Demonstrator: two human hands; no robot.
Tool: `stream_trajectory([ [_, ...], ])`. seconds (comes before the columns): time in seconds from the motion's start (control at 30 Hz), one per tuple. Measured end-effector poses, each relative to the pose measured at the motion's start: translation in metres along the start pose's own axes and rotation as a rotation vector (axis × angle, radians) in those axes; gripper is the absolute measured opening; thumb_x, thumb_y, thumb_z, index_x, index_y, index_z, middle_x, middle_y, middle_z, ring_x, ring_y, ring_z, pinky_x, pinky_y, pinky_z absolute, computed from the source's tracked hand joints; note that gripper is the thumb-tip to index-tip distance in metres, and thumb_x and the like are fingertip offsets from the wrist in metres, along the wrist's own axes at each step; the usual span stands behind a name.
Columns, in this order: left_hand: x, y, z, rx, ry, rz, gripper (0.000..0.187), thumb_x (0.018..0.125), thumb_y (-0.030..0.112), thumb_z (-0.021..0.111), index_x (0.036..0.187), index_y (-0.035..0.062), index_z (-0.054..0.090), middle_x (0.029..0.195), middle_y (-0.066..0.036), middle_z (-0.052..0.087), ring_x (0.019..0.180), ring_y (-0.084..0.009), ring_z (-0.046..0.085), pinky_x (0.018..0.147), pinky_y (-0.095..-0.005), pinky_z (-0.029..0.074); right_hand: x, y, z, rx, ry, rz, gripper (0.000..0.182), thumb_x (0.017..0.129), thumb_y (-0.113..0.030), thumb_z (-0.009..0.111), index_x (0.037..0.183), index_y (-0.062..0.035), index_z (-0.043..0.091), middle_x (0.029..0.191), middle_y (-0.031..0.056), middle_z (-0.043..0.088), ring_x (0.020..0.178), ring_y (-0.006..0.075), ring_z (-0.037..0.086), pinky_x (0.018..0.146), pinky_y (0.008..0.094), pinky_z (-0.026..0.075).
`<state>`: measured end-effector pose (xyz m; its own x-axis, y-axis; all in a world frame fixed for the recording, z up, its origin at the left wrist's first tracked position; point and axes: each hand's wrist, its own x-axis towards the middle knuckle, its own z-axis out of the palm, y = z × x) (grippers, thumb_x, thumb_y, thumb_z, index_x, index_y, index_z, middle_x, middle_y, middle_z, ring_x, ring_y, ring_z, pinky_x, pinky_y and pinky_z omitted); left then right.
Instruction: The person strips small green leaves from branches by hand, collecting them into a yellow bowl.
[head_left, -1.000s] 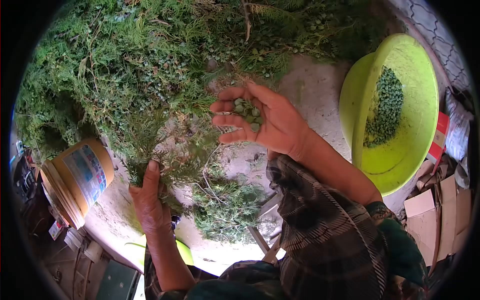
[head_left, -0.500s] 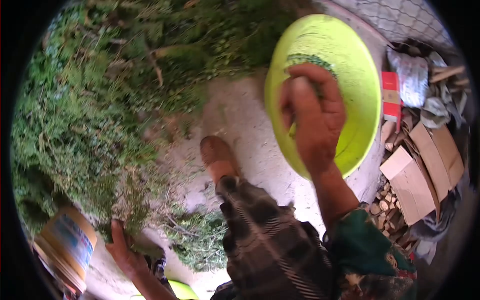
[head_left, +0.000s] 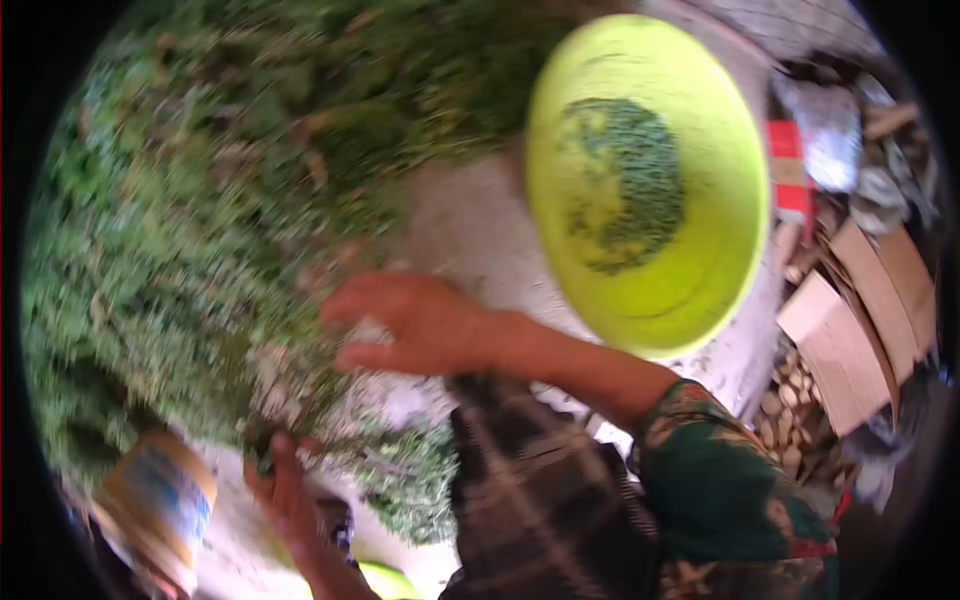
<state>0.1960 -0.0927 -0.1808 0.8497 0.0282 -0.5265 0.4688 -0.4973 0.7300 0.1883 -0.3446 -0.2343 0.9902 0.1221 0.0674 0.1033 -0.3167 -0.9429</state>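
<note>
The right hand [head_left: 420, 325], which half a second ago hovered over the round lime-green plastic basin [head_left: 720, 250], now lies open and empty beside the heap of green conifer sprigs [head_left: 200, 230]; the small green berries [head_left: 625, 180] it carried rest in the basin, up and to its right. Below it, the left hand [head_left: 285, 490] grips a leafy green sprig [head_left: 300, 400].

Motion blur smears the whole view. The heap of green branches [head_left: 200, 200] at nine o'clock shows no single sprig. The left hand [head_left: 285, 490], at seven o'clock, is smeared, its grip unreadable. The tub [head_left: 150, 515] is cut off by the edge.
</note>
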Motion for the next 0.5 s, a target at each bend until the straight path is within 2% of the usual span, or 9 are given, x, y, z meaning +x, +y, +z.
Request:
stream_trajectory([
  [0.03,0.002,0.003,0.002,-0.072,0.015,-0.047,0.033,0.090,0.034,0.057,0.101,0.0027,0.060,0.074,-0.002,0.060,0.076,-0.0106,0.050,0.080,-0.0296,0.036,0.008,0.010,0.005,-0.041,0.043,-0.054,0.044,0.074,-0.026,0.072,0.111,-0.0071,0.057,0.109,0.0141,0.057,0.105,0.0312,0.054,0.091,0.0382,0.043],
  [0.07,0.002,0.007,0.001,-0.045,0.035,-0.061,0.034,0.089,0.034,0.058,0.098,0.0018,0.063,0.072,-0.002,0.059,0.072,-0.0099,0.049,0.076,-0.0279,0.036,0.015,0.011,0.004,0.037,0.019,-0.007,0.050,0.072,-0.026,0.074,0.115,-0.0077,0.055,0.114,0.0141,0.055,0.111,0.0309,0.051,0.095,0.0386,0.040],
  [0.1,0.001,0.013,0.004,-0.222,0.006,-0.039,0.034,0.090,0.033,0.058,0.097,0.0005,0.064,0.072,-0.002,0.058,0.069,-0.0098,0.049,0.075,-0.0268,0.036,0.020,0.010,-0.001,0.100,-0.010,0.045,0.056,0.070,-0.027,0.076,0.118,-0.0082,0.054,0.119,0.0141,0.053,0.116,0.0307,0.048,0.098,0.0391,0.037],
  [0.13,0.006,0.006,-0.004,-0.287,-0.079,-0.014,0.025,0.090,0.018,0.058,0.103,-0.0030,0.063,0.067,-0.003,0.059,0.066,-0.0131,0.053,0.075,-0.0299,0.042,0.021,0.012,-0.001,0.109,-0.047,0.056,0.061,0.069,-0.031,0.076,0.121,-0.0092,0.052,0.123,0.0140,0.051,0.117,0.0311,0.047,0.099,0.0397,0.037],
  [0.23,0.004,0.008,-0.003,-0.565,-0.122,-0.034,0.012,0.087,0.014,0.063,0.081,0.0036,0.062,0.063,0.000,0.054,0.053,-0.0099,0.047,0.051,-0.0245,0.039,0.024,0.004,0.000,0.025,-0.103,-0.008,0.069,0.068,-0.037,0.075,0.125,-0.0105,0.048,0.127,0.0147,0.048,0.119,0.0319,0.044,0.100,0.0397,0.036],
  [0.27,0.003,0.009,-0.004,-0.569,-0.120,-0.034,0.012,0.087,0.014,0.063,0.081,0.0036,0.062,0.063,0.000,0.054,0.053,-0.0099,0.047,0.051,-0.0245,0.039,0.024,0.001,-0.002,-0.071,-0.115,-0.069,0.072,0.068,-0.040,0.075,0.128,-0.0109,0.047,0.129,0.0155,0.046,0.121,0.0323,0.043,0.102,0.0392,0.035],
  [0.4,0.000,0.009,-0.007,-0.429,-0.088,-0.102,0.013,0.083,0.014,0.067,0.074,0.0070,0.060,0.062,0.003,0.053,0.052,-0.0056,0.044,0.046,-0.0214,0.034,0.029,-0.005,0.008,-0.015,-0.263,-0.142,0.067,0.072,-0.044,0.071,0.126,-0.0098,0.049,0.127,0.0167,0.048,0.120,0.0327,0.043,0.101,0.0396,0.035],
  [0.47,0.001,0.008,-0.012,-0.409,-0.092,-0.112,0.011,0.081,0.014,0.069,0.076,0.0069,0.062,0.062,0.004,0.053,0.052,-0.0046,0.043,0.046,-0.0209,0.033,0.031,-0.008,0.019,0.195,-0.386,-0.128,0.055,0.074,-0.034,0.073,0.117,-0.0045,0.055,0.108,0.0155,0.058,0.102,0.0262,0.055,0.085,0.0374,0.043],
  [0.5,0.002,0.007,-0.015,-0.392,-0.149,-0.106,0.010,0.079,0.013,0.070,0.079,0.0061,0.063,0.064,0.003,0.055,0.054,-0.0046,0.045,0.048,-0.0205,0.035,0.035,-0.012,0.022,0.200,-0.389,-0.128,0.055,0.074,-0.034,0.073,0.117,-0.0045,0.055,0.108,0.0155,0.058,0.102,0.0262,0.055,0.085,0.0374,0.043],
])
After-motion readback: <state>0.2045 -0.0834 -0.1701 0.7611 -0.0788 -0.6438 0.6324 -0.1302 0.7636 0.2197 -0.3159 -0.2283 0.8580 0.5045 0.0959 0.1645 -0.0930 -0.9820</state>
